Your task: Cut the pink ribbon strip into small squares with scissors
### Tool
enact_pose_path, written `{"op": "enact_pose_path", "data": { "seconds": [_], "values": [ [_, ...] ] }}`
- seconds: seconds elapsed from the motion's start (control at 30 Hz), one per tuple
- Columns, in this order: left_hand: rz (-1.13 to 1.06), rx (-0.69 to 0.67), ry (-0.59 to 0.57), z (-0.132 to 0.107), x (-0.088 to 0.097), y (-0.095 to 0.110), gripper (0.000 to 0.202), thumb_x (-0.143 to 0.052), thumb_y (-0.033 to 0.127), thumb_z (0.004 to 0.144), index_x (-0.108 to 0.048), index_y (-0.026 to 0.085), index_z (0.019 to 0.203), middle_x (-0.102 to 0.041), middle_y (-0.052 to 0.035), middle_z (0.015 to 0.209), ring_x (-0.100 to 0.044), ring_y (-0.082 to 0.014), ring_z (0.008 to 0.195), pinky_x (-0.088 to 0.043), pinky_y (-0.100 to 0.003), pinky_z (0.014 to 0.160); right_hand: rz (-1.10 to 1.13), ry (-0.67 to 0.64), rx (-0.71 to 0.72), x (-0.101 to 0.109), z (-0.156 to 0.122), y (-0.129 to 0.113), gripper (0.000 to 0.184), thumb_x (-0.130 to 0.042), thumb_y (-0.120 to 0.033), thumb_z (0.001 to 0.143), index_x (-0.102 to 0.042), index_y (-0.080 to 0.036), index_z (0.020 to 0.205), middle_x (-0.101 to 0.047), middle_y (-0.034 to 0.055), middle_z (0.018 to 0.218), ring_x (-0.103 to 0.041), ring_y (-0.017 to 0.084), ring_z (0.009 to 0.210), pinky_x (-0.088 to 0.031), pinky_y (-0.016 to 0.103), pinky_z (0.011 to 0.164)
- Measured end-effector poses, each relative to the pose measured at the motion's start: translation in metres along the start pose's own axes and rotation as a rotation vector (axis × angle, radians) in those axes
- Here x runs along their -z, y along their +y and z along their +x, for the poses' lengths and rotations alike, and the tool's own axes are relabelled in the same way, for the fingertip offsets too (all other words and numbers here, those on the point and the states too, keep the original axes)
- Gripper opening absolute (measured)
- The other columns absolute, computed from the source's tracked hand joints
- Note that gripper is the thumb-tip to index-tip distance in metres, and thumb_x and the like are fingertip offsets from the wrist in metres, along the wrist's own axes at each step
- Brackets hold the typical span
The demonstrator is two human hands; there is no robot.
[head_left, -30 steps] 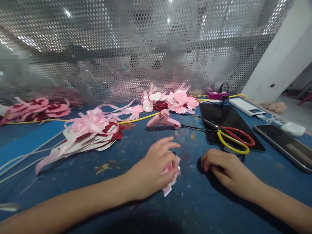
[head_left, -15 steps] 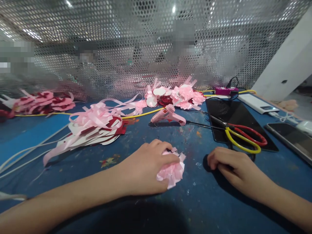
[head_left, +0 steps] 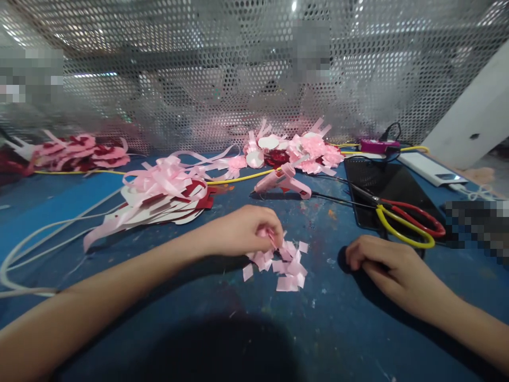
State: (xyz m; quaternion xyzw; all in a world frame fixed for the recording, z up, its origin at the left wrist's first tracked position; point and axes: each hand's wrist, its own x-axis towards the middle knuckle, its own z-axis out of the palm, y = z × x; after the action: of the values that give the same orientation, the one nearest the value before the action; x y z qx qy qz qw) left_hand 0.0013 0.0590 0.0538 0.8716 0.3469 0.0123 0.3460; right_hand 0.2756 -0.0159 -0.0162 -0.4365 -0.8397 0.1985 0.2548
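Observation:
Over a loose scatter of small pink ribbon pieces (head_left: 292, 265) on the blue table, my left hand (head_left: 250, 228) has its fingers curled and pinched on some of the same pieces. More squares of ribbon lie flat and overlapping just right of its fingertips. My right hand (head_left: 385, 268) rests on the table to the right, loosely closed, with nothing visible in it. Beyond it are scissors (head_left: 409, 220) with one red and one yellow handle. A pink glue gun (head_left: 284, 182) lies on its side behind the pieces, its cord running right.
Pink ribbon loops (head_left: 163, 178) lie on stacked white and red cut shapes (head_left: 170, 209) at left. Pink and red ribbon flowers (head_left: 306, 151) sit along the perforated metal screen (head_left: 178, 90). A black tablet (head_left: 369, 180), a white power bank (head_left: 431, 168) and a purple power strip (head_left: 379, 146) stand right.
The pink bunch under my left hand now lies spread as separate pieces. That hand has lifted and drawn back slightly, fingers pinched. My right hand stays put; the view has shifted a little.

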Motion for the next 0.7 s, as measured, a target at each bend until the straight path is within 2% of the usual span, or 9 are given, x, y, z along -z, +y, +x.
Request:
{"op": "enact_pose_path", "data": {
  "seconds": [0.07, 0.17, 0.27, 0.33, 0.4, 0.53, 0.6, 0.63, 0.7],
  "values": [
    [-0.057, 0.003, 0.010, -0.003, 0.014, 0.001, 0.021, -0.047, 0.008, 0.074, -0.065, 0.017, 0.080, -0.065, -0.0007, 0.089, -0.061, -0.0135, 0.083, -0.046, -0.025, 0.077, -0.001, -0.011, -0.005, 0.000, -0.001, 0.001, 0.023, -0.036, -0.002, 0.077, -0.048, -0.021, 0.074, -0.060, -0.0005, 0.078, -0.056, 0.012, 0.071, -0.043, 0.024, 0.065],
    [-0.007, 0.004, -0.003, -0.011, 0.029, 0.008, 0.024, -0.049, 0.010, 0.076, -0.066, 0.021, 0.089, -0.066, 0.0011, 0.099, -0.061, -0.0141, 0.091, -0.045, -0.025, 0.080, 0.013, -0.022, -0.007, 0.001, -0.001, 0.001, 0.023, -0.036, -0.002, 0.078, -0.048, -0.021, 0.074, -0.060, -0.0003, 0.079, -0.057, 0.012, 0.072, -0.043, 0.024, 0.066],
    [0.146, -0.005, -0.026, -0.019, 0.028, 0.013, 0.026, -0.053, 0.011, 0.076, -0.068, 0.025, 0.092, -0.064, 0.0024, 0.106, -0.058, -0.0148, 0.099, -0.041, -0.025, 0.087, 0.036, -0.033, -0.021, 0.001, -0.001, 0.000, 0.023, -0.036, -0.002, 0.079, -0.047, -0.021, 0.075, -0.060, -0.0002, 0.080, -0.056, 0.012, 0.073, -0.043, 0.025, 0.067],
    [0.249, -0.007, 0.020, -0.022, 0.023, 0.014, 0.024, -0.054, 0.012, 0.077, -0.069, 0.024, 0.091, -0.063, 0.0015, 0.107, -0.058, -0.0153, 0.099, -0.040, -0.026, 0.090, 0.045, -0.032, -0.032, 0.000, -0.001, 0.000, 0.023, -0.035, -0.002, 0.079, -0.047, -0.021, 0.074, -0.060, -0.0004, 0.080, -0.056, 0.012, 0.073, -0.043, 0.025, 0.067],
    [0.318, -0.008, 0.065, -0.021, 0.020, 0.015, 0.021, -0.054, 0.014, 0.078, -0.068, 0.024, 0.090, -0.063, 0.0005, 0.107, -0.059, -0.0160, 0.098, -0.039, -0.027, 0.090, 0.045, -0.030, -0.033, 0.000, -0.001, 0.000, 0.023, -0.035, -0.002, 0.079, -0.046, -0.021, 0.074, -0.060, -0.0006, 0.080, -0.056, 0.012, 0.073, -0.043, 0.025, 0.067],
    [0.458, -0.041, 0.061, -0.015, 0.024, 0.025, 0.020, -0.052, 0.016, 0.082, -0.066, 0.022, 0.096, -0.064, -0.0018, 0.103, -0.059, -0.0180, 0.096, -0.043, -0.031, 0.086, 0.032, -0.044, -0.013, 0.000, 0.000, 0.001, 0.022, -0.036, -0.002, 0.079, -0.047, -0.021, 0.075, -0.060, 0.0008, 0.081, -0.056, 0.012, 0.073, -0.044, 0.025, 0.066],
    [0.606, -0.118, 0.080, -0.022, 0.012, 0.029, 0.018, -0.051, 0.017, 0.084, -0.066, 0.021, 0.094, -0.066, -0.0036, 0.096, -0.059, -0.0196, 0.094, -0.043, -0.035, 0.086, 0.032, -0.049, -0.002, 0.000, 0.000, 0.001, 0.022, -0.036, -0.003, 0.079, -0.047, -0.021, 0.075, -0.060, 0.0013, 0.081, -0.056, 0.013, 0.073, -0.044, 0.026, 0.065],
    [0.678, -0.180, 0.083, -0.031, -0.004, 0.029, 0.016, -0.052, 0.017, 0.085, -0.066, 0.020, 0.091, -0.066, -0.0045, 0.094, -0.058, -0.0209, 0.095, -0.043, -0.037, 0.088, 0.034, -0.050, 0.002, 0.000, 0.001, 0.002, 0.022, -0.036, -0.003, 0.080, -0.048, -0.021, 0.075, -0.060, 0.0013, 0.081, -0.056, 0.013, 0.073, -0.044, 0.025, 0.065],
    [0.768, -0.272, 0.123, -0.059, -0.062, 0.019, 0.018, -0.053, 0.015, 0.085, -0.064, 0.023, 0.097, -0.064, -0.0053, 0.105, -0.055, -0.0224, 0.102, -0.044, -0.038, 0.090, 0.038, -0.047, 0.008, 0.000, 0.001, 0.003, 0.022, -0.036, -0.003, 0.080, -0.047, -0.021, 0.075, -0.059, 0.0008, 0.081, -0.056, 0.012, 0.073, -0.044, 0.025, 0.066]
  ]
}}
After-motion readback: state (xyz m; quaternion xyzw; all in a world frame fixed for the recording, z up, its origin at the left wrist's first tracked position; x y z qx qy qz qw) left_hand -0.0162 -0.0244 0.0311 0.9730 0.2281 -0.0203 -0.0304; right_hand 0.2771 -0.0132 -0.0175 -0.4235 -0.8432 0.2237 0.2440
